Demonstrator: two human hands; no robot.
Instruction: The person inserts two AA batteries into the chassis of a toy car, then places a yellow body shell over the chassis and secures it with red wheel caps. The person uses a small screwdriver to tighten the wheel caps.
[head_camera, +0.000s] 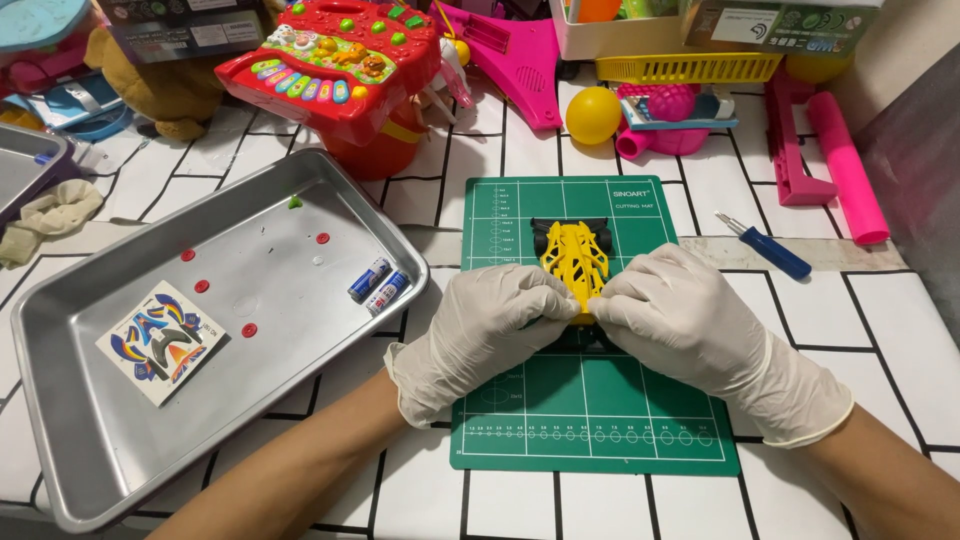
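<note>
1. The yellow toy race car (573, 258) sits on the green cutting mat (590, 400), toward the mat's far edge, with its black wheels at the far end and its near end under the fingertips.
2. The left hand (490, 325), in a white glove, is closed on the car's near left side; the right hand (680, 315), also gloved, is closed on the near right side. Both pinch the yellow body shell narrowly, the thumbs meeting at the middle.
3. To do this well, I judge the pressure should be even on both sides, so the thin shell lifts or seats squarely rather than twisting.
4. Keep the car flat on the mat while working; the mat grips better than the tiled bench (900, 330).
5. The blue-handled screwdriver (765, 246) lies just off the mat's right edge, within easy reach of the right hand.
6. The steel tray (60, 480) at the bench's left edge holds two batteries (378, 285), small red round parts (249, 330) and a sticker sheet (160, 342); any loose piece is safest put there.
7. The toys along the bench's far edge stand well apart from the work.
</note>
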